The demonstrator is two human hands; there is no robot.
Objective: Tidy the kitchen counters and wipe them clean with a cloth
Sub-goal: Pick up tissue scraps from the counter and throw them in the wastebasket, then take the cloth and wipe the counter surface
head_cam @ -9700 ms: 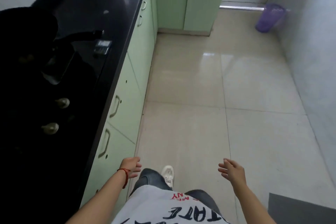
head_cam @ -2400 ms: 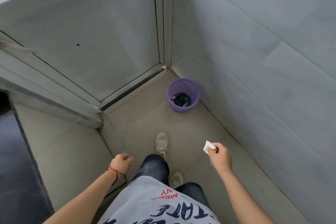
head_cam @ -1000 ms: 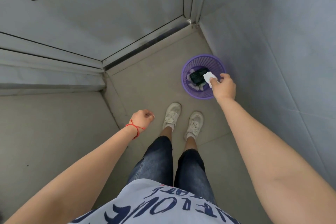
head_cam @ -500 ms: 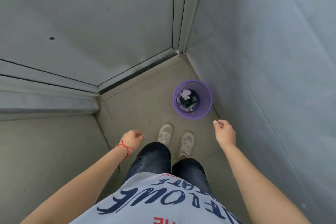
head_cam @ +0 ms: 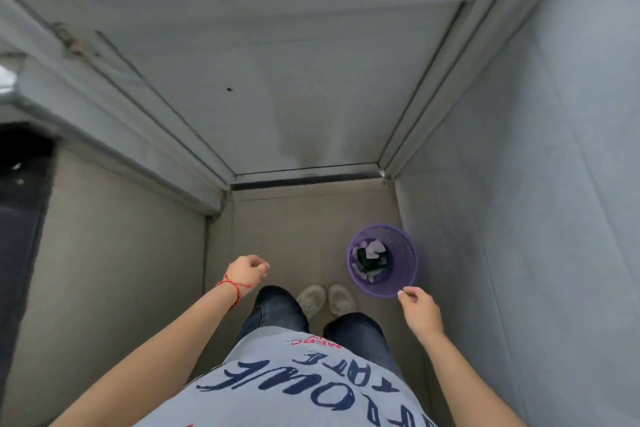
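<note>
From the head view, the purple bin (head_cam: pixel 382 260) stands on the floor tight in the corner by the right wall, crumpled white paper (head_cam: pixel 374 248) lying on top of darker rubbish inside, which reads as counter litter put where it belongs; the dark surface (head_cam: pixel 20 218) to be wiped shows only as a sliver at the far left edge, and no cloth is in sight. The right hand (head_cam: pixel 420 310) hangs just beside the bin's near rim, fingers loosely curled and holding nothing; the left hand (head_cam: pixel 246 274), red string at the wrist, floats at hip level, fingers curled into a soft fist, also empty.
</note>
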